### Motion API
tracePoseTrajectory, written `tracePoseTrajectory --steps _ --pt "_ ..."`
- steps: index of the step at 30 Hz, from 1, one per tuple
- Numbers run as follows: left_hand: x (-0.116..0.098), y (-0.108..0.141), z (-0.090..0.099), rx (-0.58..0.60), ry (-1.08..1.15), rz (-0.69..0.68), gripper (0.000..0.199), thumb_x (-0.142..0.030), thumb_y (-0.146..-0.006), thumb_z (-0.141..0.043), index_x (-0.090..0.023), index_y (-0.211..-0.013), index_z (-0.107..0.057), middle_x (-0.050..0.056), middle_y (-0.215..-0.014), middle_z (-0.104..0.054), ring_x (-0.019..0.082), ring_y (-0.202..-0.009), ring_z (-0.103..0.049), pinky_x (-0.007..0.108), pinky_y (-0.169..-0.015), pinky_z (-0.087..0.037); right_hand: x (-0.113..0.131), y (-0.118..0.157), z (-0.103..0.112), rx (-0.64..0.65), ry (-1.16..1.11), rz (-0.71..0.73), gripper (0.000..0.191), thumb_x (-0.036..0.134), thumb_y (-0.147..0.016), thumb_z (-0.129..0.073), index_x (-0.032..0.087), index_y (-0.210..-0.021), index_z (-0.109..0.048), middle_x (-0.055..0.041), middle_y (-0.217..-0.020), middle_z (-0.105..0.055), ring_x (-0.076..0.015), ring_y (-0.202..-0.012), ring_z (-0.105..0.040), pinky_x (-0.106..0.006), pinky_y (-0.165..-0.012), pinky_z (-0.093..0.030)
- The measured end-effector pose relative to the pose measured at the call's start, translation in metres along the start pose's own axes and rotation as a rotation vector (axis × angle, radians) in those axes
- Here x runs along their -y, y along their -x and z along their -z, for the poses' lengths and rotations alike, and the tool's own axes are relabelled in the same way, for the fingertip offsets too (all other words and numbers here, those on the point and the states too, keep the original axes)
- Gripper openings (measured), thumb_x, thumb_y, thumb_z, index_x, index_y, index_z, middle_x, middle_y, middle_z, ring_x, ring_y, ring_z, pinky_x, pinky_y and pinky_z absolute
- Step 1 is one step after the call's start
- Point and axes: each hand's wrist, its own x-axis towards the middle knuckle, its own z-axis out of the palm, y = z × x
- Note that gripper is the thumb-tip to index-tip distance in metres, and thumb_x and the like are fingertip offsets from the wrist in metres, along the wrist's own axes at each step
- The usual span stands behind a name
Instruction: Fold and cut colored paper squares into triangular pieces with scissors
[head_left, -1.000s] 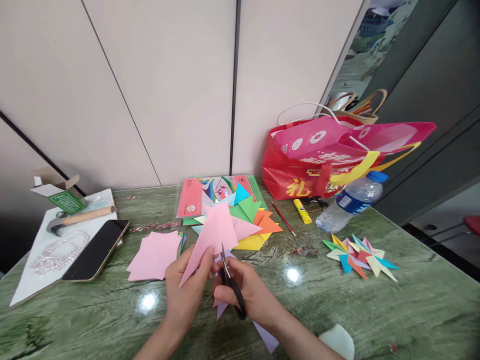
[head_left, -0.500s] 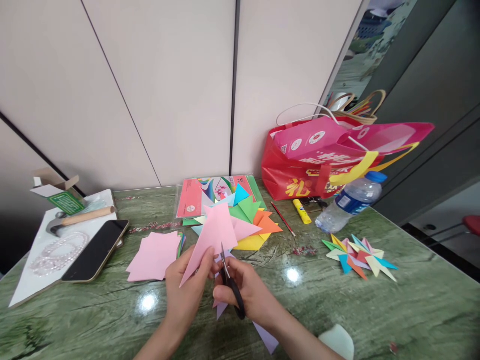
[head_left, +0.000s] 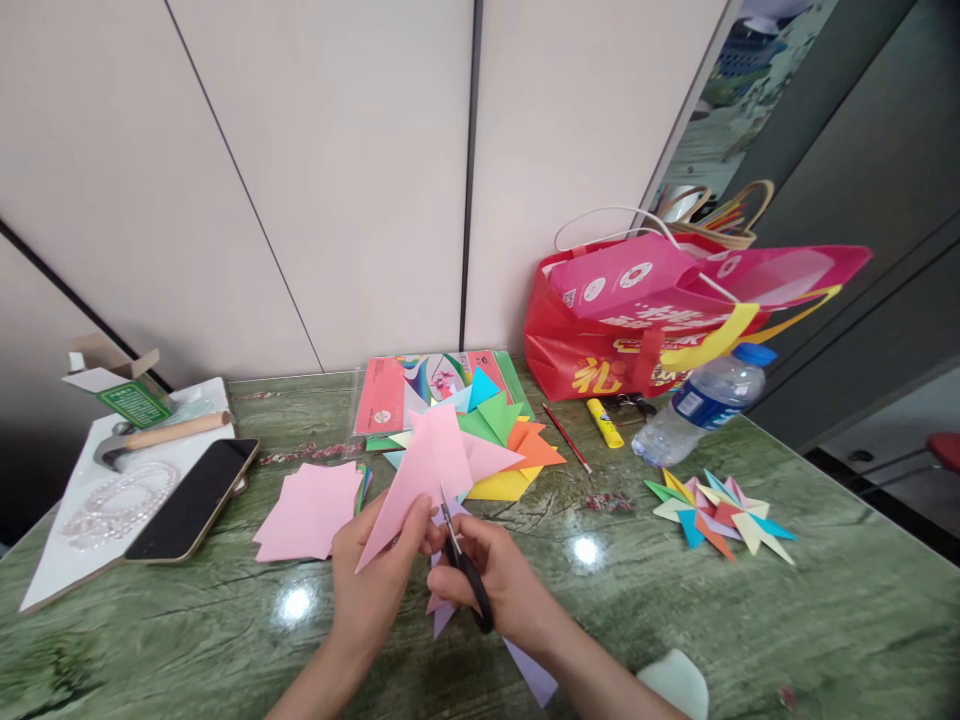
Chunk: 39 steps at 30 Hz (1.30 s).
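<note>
Head cam: pinching pink paper (head_left: 424, 460) with left hand (head_left: 371, 560), gripping scissors (head_left: 475, 585) at paper's lower edge with right hand (head_left: 495, 575). Could nick left fingertips (head_left: 420, 512) beside paper by angling carelessly.

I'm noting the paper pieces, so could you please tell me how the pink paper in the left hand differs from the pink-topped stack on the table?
The pink paper is held up in the left hand, while the pink-topped stack lies on the table. The pink paper narrows to a point at its lower end; the pink-topped stack looks roughly square, with uneven edges. Both show pale pink.
</note>
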Motion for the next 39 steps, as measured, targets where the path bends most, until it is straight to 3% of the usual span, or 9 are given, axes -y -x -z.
tracePoseTrajectory --steps 2,4,7,9,13,17,22,27,39 --pt "-0.001 -0.006 0.007 0.052 -0.075 -0.024 0.017 -0.025 -0.068 -0.065 -0.016 -0.055 -0.060 -0.002 -0.051 -0.060 0.014 -0.049 -0.054 0.022 -0.047 -0.043 0.002 0.000 0.001 -0.030 0.017 -0.009 0.036 0.037 -0.061 -0.076 0.017 -0.078 -0.051 0.0065 -0.061 -0.045 -0.0070 -0.051 -0.038 -0.020 -0.049 -0.035" --pt "-0.001 -0.016 0.019 0.210 -0.118 -0.056 0.007 -0.021 -0.062 -0.070 -0.016 -0.065 -0.066 0.000 -0.060 -0.065 0.017 -0.056 -0.058 0.023 -0.052 -0.046 0.005 0.000 0.002 -0.071 0.044 -0.014 0.036 0.039 -0.062 -0.074 0.017 -0.077 -0.051 0.0070 -0.058 -0.045 -0.0073 -0.050 -0.040 -0.019 -0.047 -0.034" --pt "0.004 -0.032 0.042 0.338 -0.029 -0.068 0.030 -0.017 -0.064 -0.070 -0.021 -0.094 -0.069 0.002 -0.087 -0.071 0.021 -0.085 -0.062 0.027 -0.079 -0.047 0.009 -0.001 0.005 -0.117 0.086 -0.032 0.036 0.042 -0.063 -0.073 0.016 -0.076 -0.051 0.0064 -0.055 -0.047 -0.0074 -0.049 -0.041 -0.019 -0.046 -0.032" --pt "0.008 -0.039 0.053 0.333 0.068 -0.002 0.026 -0.021 -0.068 -0.068 -0.021 -0.094 -0.071 0.004 -0.099 -0.070 0.021 -0.096 -0.060 0.027 -0.086 -0.045 0.009 -0.001 0.007 -0.128 0.104 -0.049 0.037 0.043 -0.063 -0.072 0.016 -0.077 -0.052 0.0060 -0.055 -0.048 -0.0071 -0.049 -0.041 -0.019 -0.046 -0.032" --pt "0.010 -0.043 0.058 0.307 0.436 0.284 0.032 -0.031 -0.076 -0.063 -0.021 -0.106 -0.065 0.008 -0.093 -0.072 0.019 -0.080 -0.066 0.025 -0.070 -0.051 0.007 -0.002 0.008 -0.099 0.128 -0.066 0.039 0.043 -0.061 -0.074 0.016 -0.077 -0.052 0.0065 -0.055 -0.047 -0.0072 -0.049 -0.041 -0.020 -0.046 -0.032" --pt "0.009 -0.041 0.051 0.352 0.547 0.374 0.044 -0.035 -0.078 -0.061 -0.017 -0.119 -0.056 0.009 -0.082 -0.073 0.015 -0.063 -0.065 0.022 -0.057 -0.051 0.003 -0.003 0.007 -0.056 0.125 -0.070 0.042 0.042 -0.054 -0.079 0.016 -0.076 -0.053 0.0071 -0.056 -0.047 -0.0073 -0.048 -0.044 -0.020 -0.045 -0.033" --pt "0.014 -0.040 0.048 0.424 0.439 0.402 0.031 -0.030 -0.073 -0.068 -0.013 -0.099 -0.067 0.005 -0.070 -0.072 0.012 -0.056 -0.062 0.018 -0.049 -0.047 -0.001 -0.002 0.007 -0.009 0.109 -0.126 0.043 0.041 -0.053 -0.080 0.016 -0.077 -0.054 0.0065 -0.055 -0.050 -0.0084 -0.048 -0.046 -0.021 -0.048 -0.036" --pt "0.014 -0.037 0.044 0.484 0.377 0.444 0.020 -0.028 -0.068 -0.071 -0.012 -0.080 -0.072 0.005 -0.065 -0.071 0.014 -0.057 -0.062 0.024 -0.055 -0.053 -0.002 -0.002 0.007 0.000 0.133 -0.162 0.044 0.037 -0.051 -0.082 0.015 -0.077 -0.054 0.0068 -0.055 -0.049 -0.0068 -0.048 -0.043 -0.021 -0.048 -0.033" --pt "0.014 -0.034 0.042 0.460 0.321 0.398 0.020 -0.030 -0.066 -0.071 -0.014 -0.078 -0.072 0.003 -0.064 -0.070 0.016 -0.056 -0.062 0.026 -0.054 -0.053 -0.002 -0.001 0.008 0.020 0.074 -0.166 0.047 0.032 -0.050 -0.083 0.015 -0.084 -0.055 0.0039 -0.064 -0.057 -0.0079 -0.055 -0.047 -0.021 -0.052 -0.035"
